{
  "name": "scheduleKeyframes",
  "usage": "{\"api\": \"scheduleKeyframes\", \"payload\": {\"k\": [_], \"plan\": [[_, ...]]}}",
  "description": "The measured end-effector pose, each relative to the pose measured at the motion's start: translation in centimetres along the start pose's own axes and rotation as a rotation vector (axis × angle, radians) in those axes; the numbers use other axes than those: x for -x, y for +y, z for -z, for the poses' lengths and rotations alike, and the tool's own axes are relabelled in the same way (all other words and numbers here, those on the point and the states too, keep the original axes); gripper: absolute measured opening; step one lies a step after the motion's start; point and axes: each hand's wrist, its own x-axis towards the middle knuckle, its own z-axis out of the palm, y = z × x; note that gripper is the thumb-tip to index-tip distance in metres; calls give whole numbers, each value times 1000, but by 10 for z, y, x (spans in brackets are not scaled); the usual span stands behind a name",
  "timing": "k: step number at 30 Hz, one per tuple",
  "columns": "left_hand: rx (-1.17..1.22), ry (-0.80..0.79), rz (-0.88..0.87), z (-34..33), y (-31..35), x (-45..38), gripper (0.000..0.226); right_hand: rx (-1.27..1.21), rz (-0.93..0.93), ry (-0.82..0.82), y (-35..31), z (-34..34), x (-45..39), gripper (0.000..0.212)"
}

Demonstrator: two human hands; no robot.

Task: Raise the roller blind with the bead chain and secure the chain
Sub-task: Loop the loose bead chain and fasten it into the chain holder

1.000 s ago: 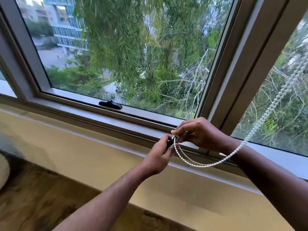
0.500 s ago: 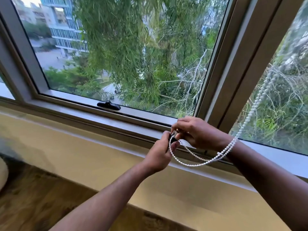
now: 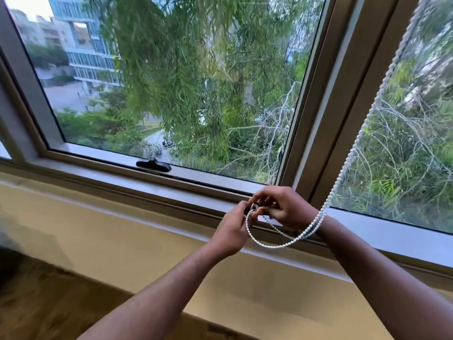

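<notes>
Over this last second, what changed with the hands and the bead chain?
The bead chain has swung in to drape over the right wrist, its slack loop tighter. Both hands, left hand and right hand, stay pinching it together at the window frame. The window latch is unchanged.

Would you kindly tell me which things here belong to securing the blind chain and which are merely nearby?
In use: bead chain, left hand, right hand, both pinching the chain's looped end.
Merely nearby: black window handle, window frame.

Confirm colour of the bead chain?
White. The bead chain shows best in the head view, running down across the right pane to both hands.
</notes>
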Motion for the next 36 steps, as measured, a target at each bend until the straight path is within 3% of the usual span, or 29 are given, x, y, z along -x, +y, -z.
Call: {"api": "scheduleKeyframes", "payload": {"k": [3, 7, 10, 14, 17, 20, 23, 27, 36], "plan": [[7, 42, 15, -8, -7, -6, 7, -118, -108, 27, 13, -3, 6, 23], [34, 72, 72, -20, -13, -9, 14, -517, -362, 76, 40, -8, 13, 20], [9, 91, 77, -29, -20, -12, 19, -831, -542, 328, 52, -25, 24, 37], [14, 79, 106, -42, -30, -11, 36, -1015, -663, 697, 58, -56, 42, 50], [-31, 64, 83, -53, -38, -10, 42, -1111, -772, 855, 56, -73, 51, 50], [-80, 40, 71, -64, -43, -8, 53, -1154, -865, 842, 51, -83, 59, 40], [-103, 33, 83, -73, -49, -7, 57, -1112, -926, 717, 48, -89, 65, 27], [-109, 32, 120, -89, -55, -5, 48, -996, -885, 581, 52, -93, 73, 17], [-120, 112, 138, -113, -57, 2, 44, -802, -858, 530, 77, -103, 93, 8]]}}
